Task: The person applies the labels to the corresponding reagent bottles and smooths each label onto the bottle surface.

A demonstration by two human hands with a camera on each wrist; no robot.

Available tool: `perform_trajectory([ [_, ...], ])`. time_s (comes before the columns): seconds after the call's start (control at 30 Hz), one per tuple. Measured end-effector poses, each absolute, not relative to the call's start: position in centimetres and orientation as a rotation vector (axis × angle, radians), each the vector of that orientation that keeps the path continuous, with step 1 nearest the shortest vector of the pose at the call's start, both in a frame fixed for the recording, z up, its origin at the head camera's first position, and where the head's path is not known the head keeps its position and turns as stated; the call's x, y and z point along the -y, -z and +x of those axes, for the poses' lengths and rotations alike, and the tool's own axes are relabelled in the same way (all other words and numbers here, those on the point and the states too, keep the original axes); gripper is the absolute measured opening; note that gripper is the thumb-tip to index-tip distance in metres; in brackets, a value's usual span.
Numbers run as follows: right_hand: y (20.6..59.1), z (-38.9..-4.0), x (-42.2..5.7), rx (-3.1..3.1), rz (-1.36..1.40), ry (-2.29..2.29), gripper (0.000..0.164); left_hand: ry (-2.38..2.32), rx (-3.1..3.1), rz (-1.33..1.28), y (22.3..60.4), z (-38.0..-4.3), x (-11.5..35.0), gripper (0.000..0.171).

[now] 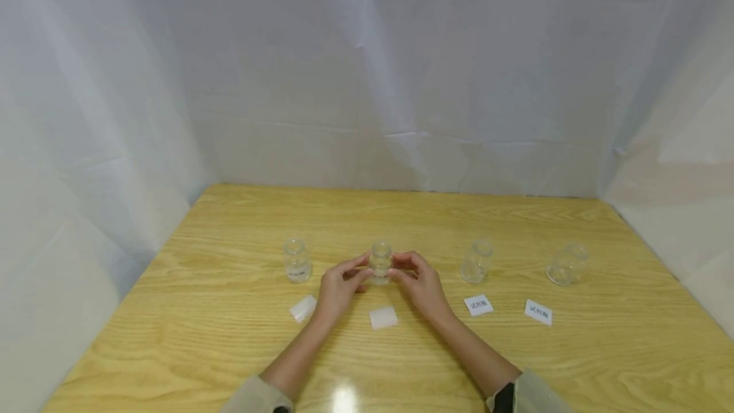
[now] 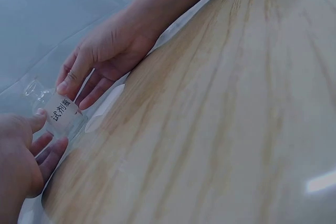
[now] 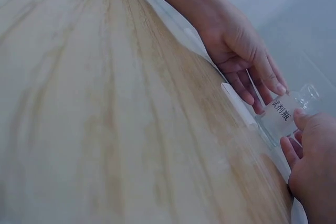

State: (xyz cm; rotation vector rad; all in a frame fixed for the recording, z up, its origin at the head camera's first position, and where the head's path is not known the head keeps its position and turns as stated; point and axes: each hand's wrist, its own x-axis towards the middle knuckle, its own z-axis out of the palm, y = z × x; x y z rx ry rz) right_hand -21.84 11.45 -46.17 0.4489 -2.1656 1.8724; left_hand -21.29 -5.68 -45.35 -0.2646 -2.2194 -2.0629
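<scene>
Both hands hold a small clear glass bottle near the middle of the table. My left hand grips its left side and my right hand its right side. A white label with black written characters lies on the bottle's front, seen in both wrist views. The left thumb rests at one edge of this label, the right thumb at the other. Just in front of the bottle, a blank white paper piece lies on the table.
On the wooden table, a labelled glass bottle stands left, near a blank paper piece. Two unlabelled bottles, one nearer and one farther right, have written labels before them. White sheeting surrounds the table.
</scene>
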Motion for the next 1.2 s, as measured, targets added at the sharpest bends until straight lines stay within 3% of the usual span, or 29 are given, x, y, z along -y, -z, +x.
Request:
perform_trajectory([
  [0.37,43.8,-20.4,-10.8,2.22,0.461,-1.927,0.033,1.922,2.296,-0.292,45.3,-21.2,5.8,0.037],
  [0.67,43.1,-19.9,-10.3,2.304,0.496,-1.852,0.046,1.69,2.392,-0.359,45.6,-21.4,5.6,0.051],
  [1.2,45.0,-21.0,-11.2,2.272,0.574,-1.787,0.04,1.763,2.291,-0.389,45.8,-21.4,5.6,0.04],
])
